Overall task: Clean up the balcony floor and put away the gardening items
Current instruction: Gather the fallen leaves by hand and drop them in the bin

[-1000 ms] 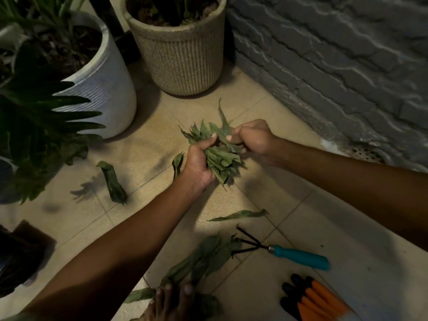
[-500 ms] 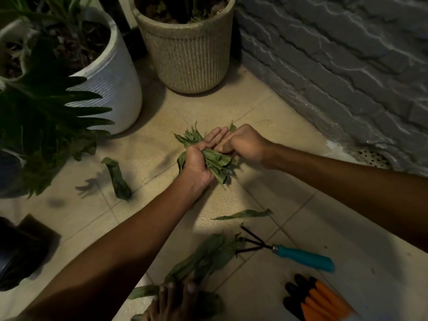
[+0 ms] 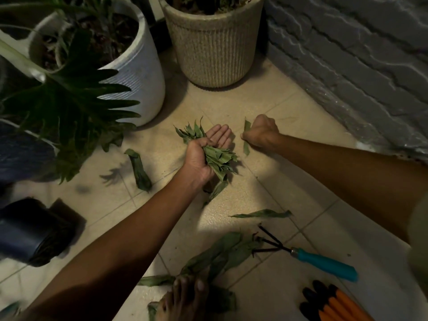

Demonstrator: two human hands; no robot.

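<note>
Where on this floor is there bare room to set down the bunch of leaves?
Bare tile lies between the beige pot and the brick wall. Crowded near the hand rake, gloves and fallen leaves.

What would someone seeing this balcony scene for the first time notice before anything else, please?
Most striking is the left hand at the centre, holding a thick bunch of green leaves above the tiled floor, with the right hand beside it pinching a single leaf. Next come the two big pots behind, the white ribbed pot and the beige pot, and the teal-handled hand rake lying lower right.
</note>
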